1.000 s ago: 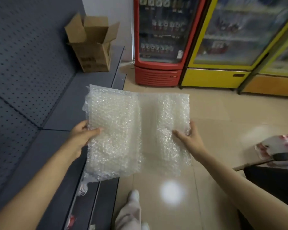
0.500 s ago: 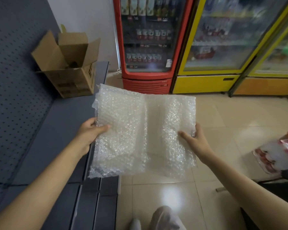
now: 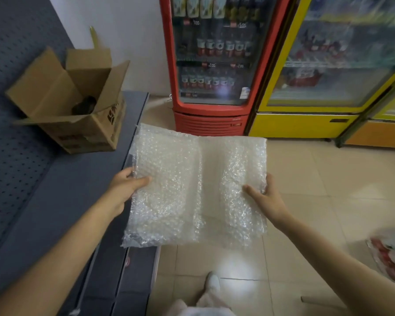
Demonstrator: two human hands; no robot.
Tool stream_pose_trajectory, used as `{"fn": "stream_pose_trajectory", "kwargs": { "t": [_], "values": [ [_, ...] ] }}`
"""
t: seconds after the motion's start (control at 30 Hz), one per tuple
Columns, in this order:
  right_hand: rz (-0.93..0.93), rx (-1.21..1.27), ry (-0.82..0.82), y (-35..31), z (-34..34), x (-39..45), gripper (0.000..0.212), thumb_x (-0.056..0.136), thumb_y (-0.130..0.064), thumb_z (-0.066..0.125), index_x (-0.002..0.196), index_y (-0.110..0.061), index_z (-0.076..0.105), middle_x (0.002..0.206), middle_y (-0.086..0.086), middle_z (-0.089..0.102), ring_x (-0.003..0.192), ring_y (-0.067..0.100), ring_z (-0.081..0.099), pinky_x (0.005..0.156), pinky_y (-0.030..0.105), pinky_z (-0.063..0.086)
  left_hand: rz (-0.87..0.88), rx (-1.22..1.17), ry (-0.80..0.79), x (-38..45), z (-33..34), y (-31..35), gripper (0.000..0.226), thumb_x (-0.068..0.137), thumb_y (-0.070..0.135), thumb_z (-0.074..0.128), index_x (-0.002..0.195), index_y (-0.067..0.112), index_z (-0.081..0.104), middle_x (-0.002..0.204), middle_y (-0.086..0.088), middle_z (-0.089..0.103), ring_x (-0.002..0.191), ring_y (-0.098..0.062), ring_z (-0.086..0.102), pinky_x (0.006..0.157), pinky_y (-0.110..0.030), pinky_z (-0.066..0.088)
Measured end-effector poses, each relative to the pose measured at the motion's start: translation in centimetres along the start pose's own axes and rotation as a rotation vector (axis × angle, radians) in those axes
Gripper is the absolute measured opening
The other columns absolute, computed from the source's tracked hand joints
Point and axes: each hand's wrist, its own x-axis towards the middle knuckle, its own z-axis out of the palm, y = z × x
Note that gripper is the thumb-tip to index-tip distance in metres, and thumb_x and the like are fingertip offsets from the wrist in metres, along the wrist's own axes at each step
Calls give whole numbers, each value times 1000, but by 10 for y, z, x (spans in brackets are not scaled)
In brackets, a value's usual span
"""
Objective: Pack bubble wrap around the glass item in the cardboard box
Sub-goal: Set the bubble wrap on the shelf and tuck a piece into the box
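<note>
Right, the left hand [image 3: 123, 190] and right hand [image 3: 268, 200] each pinch an edge of the clear rectangular bubble wrap sheet [image 3: 192, 190], well apart from the open brown cardboard box [image 3: 78, 124].

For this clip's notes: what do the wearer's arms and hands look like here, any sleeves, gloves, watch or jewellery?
Both forearms are bare as far as the frame shows, with no sleeve edge in view. The left hand and right hand wear no gloves. No watch, bracelet or ring shows on the visible parts of the wrists and fingers. Some fingers are hidden behind the sheet, so rings there cannot be ruled out.
</note>
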Motion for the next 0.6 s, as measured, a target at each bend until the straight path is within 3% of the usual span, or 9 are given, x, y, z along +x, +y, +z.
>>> {"fn": "stream_pose_trajectory", "kwargs": {
  "t": [0.07, 0.17, 0.4, 0.5, 0.6],
  "values": [
    [-9, -23, -26, -5, 5, 23, 52, 87, -19, 69, 129, -21, 38, 112, -2, 58, 93, 9, 63, 63, 16, 54, -20, -27, 40, 10, 2, 4, 21, 84, 4, 70, 101, 12, 62, 93, -6, 67, 77, -20, 64, 66, -30, 51],
    [-43, -70, -90, -14, 17, 53, 42, 87, -16, 69, 120, -23, 44, 105, -6, 63, 93, 12, 66, 63, 18, 55, -43, -58, 86, 26, -5, 7, 19, 83, 3, 70, 96, 15, 62, 92, -6, 68, 76, -20, 64, 67, -30, 52],
    [34, -175, -232, -22, 55, 105, 65, 83, -37, 70, 135, -24, 34, 120, 0, 59, 98, 16, 65, 78, 37, 59, -127, -109, 151, 56, -33, 0, 16, 85, 3, 67, 93, 17, 64, 100, -12, 68, 85, -28, 65, 80, -40, 54],
    [44, -230, -318, -31, 73, 124, 69, 85, -37, 68, 139, -24, 28, 122, 0, 56, 97, 14, 64, 72, 29, 58, -176, -127, 191, 57, -48, -12, 18, 85, 4, 68, 96, 17, 64, 105, -13, 68, 94, -32, 65, 88, -45, 53],
    [28, -249, -422, -46, 96, 140, 72, 85, -37, 67, 142, -26, 24, 123, 1, 55, 98, 16, 63, 71, 25, 56, -192, -197, 242, 49, -62, -20, 27, 88, 0, 63, 112, 11, 60, 102, -10, 67, 88, -26, 65, 75, -35, 55]
  ]
}}
